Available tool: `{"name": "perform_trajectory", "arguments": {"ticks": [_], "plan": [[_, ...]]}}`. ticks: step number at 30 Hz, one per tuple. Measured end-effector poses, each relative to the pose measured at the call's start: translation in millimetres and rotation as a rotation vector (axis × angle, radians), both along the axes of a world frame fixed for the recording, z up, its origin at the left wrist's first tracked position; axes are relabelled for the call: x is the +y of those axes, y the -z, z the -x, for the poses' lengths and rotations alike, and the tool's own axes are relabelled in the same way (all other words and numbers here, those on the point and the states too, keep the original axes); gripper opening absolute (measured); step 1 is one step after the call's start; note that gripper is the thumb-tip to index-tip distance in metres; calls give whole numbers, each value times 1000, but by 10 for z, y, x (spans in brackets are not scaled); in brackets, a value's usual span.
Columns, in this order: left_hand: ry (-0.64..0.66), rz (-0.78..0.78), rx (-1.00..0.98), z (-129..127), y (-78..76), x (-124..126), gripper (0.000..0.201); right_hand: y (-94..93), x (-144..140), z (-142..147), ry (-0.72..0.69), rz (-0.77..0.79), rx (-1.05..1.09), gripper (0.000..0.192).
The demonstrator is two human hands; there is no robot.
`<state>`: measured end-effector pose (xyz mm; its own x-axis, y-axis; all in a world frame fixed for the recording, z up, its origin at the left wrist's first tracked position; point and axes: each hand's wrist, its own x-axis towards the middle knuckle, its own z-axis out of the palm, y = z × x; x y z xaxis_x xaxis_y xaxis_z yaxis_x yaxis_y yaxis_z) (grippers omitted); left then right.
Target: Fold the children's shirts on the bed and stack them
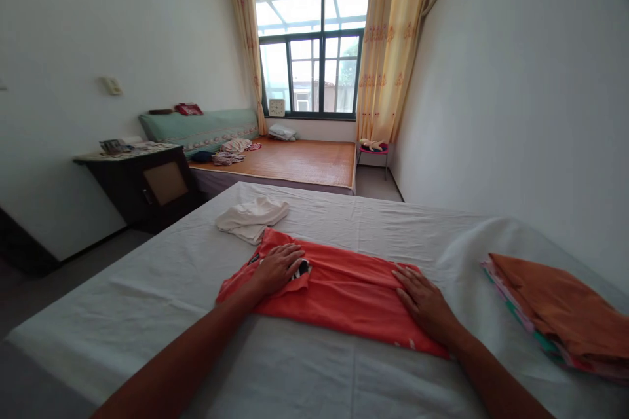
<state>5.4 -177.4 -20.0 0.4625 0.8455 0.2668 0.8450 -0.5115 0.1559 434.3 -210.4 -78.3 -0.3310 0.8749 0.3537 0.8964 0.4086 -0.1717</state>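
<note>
An orange-red garment (pixel 339 291) lies partly folded into a long strip on a bed covered with a white sheet (pixel 147 288). My left hand (pixel 279 266) rests flat on the garment's left end, fingers spread, over a small black and white patch. At the garment's right end my right hand (pixel 425 301) presses flat on the cloth. Neither hand grips anything. A crumpled white garment (pixel 251 217) lies just beyond the orange one, apart from both hands.
A stack of folded cloths with an orange one on top (pixel 560 311) sits at the bed's right edge by the wall. Beyond are a second bed with a mat (pixel 295 160), a dark cabinet (pixel 142 186) at left, and a window (pixel 314 46).
</note>
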Motion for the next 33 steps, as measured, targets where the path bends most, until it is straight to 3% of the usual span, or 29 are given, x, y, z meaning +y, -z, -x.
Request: {"name": "perform_trajectory", "arguments": {"ticks": [13, 16, 19, 22, 27, 30, 33], "plan": [[2, -8, 30, 5, 8, -32, 43, -35, 92, -69, 18, 95, 236, 47], [5, -40, 16, 24, 43, -29, 43, 6, 107, -86, 108, 16, 295, 43], [36, -59, -10, 52, 76, -17, 42, -2, 72, -131, 348, -80, 241, 45], [52, -59, -38, 73, 92, 9, 40, -138, -29, -172, 550, 67, 121, 52], [67, -42, -69, 76, 103, 54, 39, -463, -205, -5, 630, 383, 2, 57], [56, -32, -81, 69, 106, 51, 38, -551, -237, 167, 729, 424, -50, 64], [60, -28, -91, 67, 101, 38, 38, -598, -210, 250, 728, 434, -35, 53]]}}
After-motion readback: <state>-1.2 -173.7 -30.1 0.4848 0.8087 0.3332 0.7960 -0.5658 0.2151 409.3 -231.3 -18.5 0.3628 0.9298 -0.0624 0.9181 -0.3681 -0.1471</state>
